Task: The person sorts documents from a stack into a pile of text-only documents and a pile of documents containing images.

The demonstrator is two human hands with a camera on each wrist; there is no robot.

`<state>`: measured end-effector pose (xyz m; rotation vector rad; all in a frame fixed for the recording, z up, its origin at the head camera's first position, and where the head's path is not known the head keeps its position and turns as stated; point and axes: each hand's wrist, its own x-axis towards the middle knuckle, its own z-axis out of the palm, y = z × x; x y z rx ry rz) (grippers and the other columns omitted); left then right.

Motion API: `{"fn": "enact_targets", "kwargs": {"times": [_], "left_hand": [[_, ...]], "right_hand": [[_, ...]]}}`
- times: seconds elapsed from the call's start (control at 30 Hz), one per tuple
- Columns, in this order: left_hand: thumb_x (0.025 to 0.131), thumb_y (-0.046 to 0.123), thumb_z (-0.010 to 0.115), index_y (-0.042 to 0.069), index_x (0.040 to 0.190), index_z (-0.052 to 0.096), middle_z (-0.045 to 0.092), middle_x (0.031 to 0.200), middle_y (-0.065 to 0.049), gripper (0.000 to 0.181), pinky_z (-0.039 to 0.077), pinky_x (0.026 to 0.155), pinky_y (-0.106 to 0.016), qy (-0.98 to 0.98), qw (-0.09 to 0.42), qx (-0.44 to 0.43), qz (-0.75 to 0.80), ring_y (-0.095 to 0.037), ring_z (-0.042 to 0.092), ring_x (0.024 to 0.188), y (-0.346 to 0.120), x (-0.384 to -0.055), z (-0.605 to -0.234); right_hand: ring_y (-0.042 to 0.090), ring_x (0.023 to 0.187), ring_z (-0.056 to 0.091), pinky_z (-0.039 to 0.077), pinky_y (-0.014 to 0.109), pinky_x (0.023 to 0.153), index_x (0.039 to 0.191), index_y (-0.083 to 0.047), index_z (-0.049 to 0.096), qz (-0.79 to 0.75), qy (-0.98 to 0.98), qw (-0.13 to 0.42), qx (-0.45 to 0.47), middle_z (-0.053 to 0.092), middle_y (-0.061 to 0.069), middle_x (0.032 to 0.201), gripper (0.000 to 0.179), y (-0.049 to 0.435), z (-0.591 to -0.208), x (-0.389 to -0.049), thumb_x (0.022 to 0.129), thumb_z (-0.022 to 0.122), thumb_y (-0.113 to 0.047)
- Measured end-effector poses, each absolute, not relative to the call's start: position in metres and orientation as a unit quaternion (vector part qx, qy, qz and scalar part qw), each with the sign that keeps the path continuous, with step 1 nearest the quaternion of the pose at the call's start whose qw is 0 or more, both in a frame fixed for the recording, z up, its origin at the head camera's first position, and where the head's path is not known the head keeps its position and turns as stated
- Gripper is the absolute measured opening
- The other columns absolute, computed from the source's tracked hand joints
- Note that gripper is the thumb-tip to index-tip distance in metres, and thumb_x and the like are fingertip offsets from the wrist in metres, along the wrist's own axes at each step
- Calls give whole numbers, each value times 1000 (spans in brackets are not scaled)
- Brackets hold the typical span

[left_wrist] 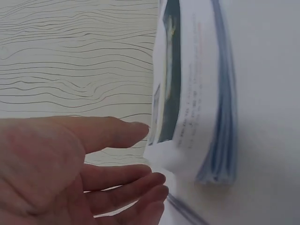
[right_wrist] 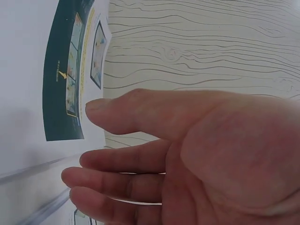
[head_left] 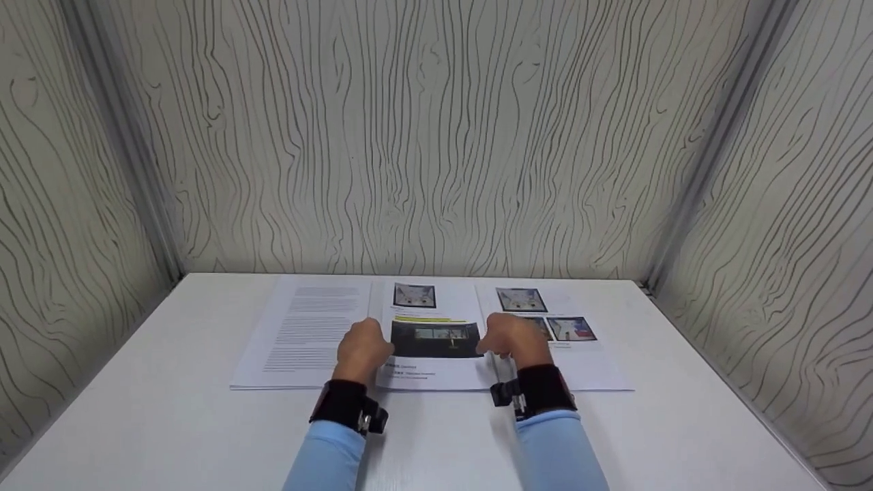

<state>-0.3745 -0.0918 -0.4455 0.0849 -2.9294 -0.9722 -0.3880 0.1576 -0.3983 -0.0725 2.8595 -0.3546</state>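
Note:
A stack of printed papers (head_left: 436, 375) sits in the middle of the white table, its top sheet bearing a dark picture and a yellow line. At its left edge is my left hand (head_left: 361, 348), gripping the stack between thumb and fingers. My right hand (head_left: 515, 337) holds the opposite edge in the same way. The top sheet bows slightly between the hands. In the left wrist view, the layered front edge (left_wrist: 224, 122) shows above the table. The right thumb (right_wrist: 112, 112) lies close to the dark picture (right_wrist: 56, 108); the exact contact of the fingertips is unclear.
Text-covered papers (head_left: 300, 334) lie to the left of the stack. Papers with several pictures (head_left: 573, 329) lie to its right, partly behind the right hand. A wood-patterned wall (head_left: 436, 170) rises behind the white table (head_left: 170, 423), with similar panels at both sides.

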Motion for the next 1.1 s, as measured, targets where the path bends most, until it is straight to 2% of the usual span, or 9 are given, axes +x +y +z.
{"fn": "enact_targets", "kwargs": {"times": [0.27,0.53,0.77,0.93,1.03,1.1], "left_hand": [[84,6,72,-7,101,70,67,81,-13,22,52,61,-38,-946,7,43,-320,-23,60,68,-88,-375,-456],[85,7,70,-7,100,69,66,80,-13,20,52,64,-38,-946,5,43,-321,-23,60,68,-87,-375,-456],[86,7,68,-6,100,70,66,80,-12,19,50,61,-37,-948,9,38,-315,-23,60,68,-85,-372,-450],[87,7,68,-7,98,70,67,80,-12,18,50,60,-37,-951,18,29,-308,-23,60,68,-82,-370,-446],[85,9,70,-5,95,71,67,83,-14,17,52,64,-41,-954,36,22,-296,-26,62,75,-80,-371,-445],[83,9,71,-4,98,72,68,91,-15,20,53,71,-45,-954,53,15,-294,-30,63,86,-78,-372,-444]], "right_hand": [[23,71,61,46,37,62,88,-7,70,-122,984,127,-2,65,7,77,20,150,-412,-389,84,75,-26],[23,75,60,48,39,66,95,-7,70,-125,981,152,0,65,7,80,25,151,-415,-393,86,75,-29],[22,75,60,47,38,65,91,-8,69,-126,981,145,-14,67,7,83,23,152,-412,-392,86,75,-29],[22,74,61,46,37,63,92,-8,70,-120,982,143,-18,65,6,80,24,152,-410,-392,86,74,-31],[22,73,60,46,37,63,92,-7,71,-117,982,144,-21,65,5,78,24,153,-409,-392,86,73,-30],[22,73,60,45,36,63,90,-7,71,-120,983,140,-23,65,4,78,23,153,-409,-392,85,73,-30]]}}
